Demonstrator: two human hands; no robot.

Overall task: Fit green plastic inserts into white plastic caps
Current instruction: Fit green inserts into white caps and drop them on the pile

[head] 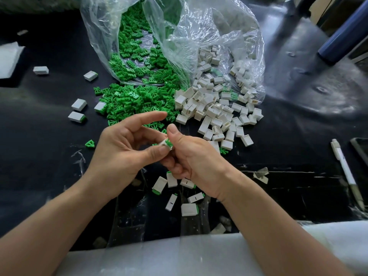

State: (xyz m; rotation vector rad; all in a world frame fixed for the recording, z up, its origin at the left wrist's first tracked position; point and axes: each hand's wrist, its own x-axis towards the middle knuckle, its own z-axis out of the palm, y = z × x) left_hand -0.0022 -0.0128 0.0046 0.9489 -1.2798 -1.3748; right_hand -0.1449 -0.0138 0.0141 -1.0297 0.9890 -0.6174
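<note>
Both hands meet above the table's middle. My left hand (127, 144) pinches a white cap (163, 143) between thumb and fingers, its index finger stretched out. My right hand (191, 156) pinches a green insert (169, 142) that sits partly in that cap's mouth. A heap of loose green inserts (129, 100) spills from a clear plastic bag (111, 32) just beyond my hands. To its right lies a heap of white caps (215, 110). Several caps with green inserts in them (189, 209) lie under my wrists.
More fitted caps (76, 116) are scattered at the left on the black table (39, 148). A single green insert (89, 144) lies left of my left hand. A white pen (346, 172) and a dark phone edge (361, 150) are at the right. A blue tube (342, 34) stands far right.
</note>
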